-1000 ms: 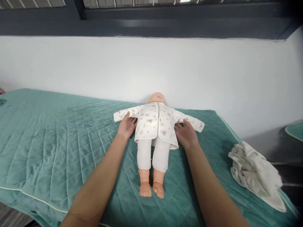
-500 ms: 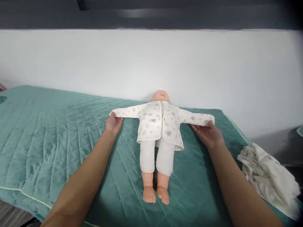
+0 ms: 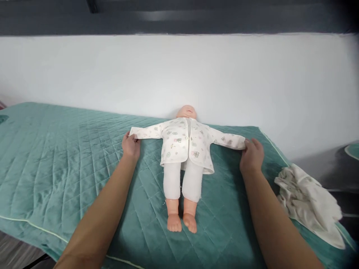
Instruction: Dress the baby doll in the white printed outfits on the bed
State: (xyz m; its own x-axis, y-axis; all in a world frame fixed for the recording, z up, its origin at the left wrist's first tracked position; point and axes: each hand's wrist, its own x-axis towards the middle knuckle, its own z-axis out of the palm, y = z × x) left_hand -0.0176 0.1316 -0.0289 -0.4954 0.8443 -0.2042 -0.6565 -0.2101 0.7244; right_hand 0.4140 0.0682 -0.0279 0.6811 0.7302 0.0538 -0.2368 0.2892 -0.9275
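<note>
A baby doll lies on its back on the green quilted bedcover, head toward the wall and bare feet toward me. It wears a white printed jacket, with both sleeves stretched out sideways. My left hand pinches the cuff of the sleeve on the left, thumb over the fabric. At the other side, my right hand is closed on the end of the opposite sleeve, fingers curled at the cuff. The doll's hands are not visible inside the sleeves.
A crumpled pale cloth lies at the bed's right edge. Behind the doll's head stands a white wall with a dark band above. Grey floor shows at the lower left.
My right hand has shifted from under the sleeve to its end, its fingers now curled at the cuff. The left hand keeps hold of its cuff. The view has shifted slightly.
</note>
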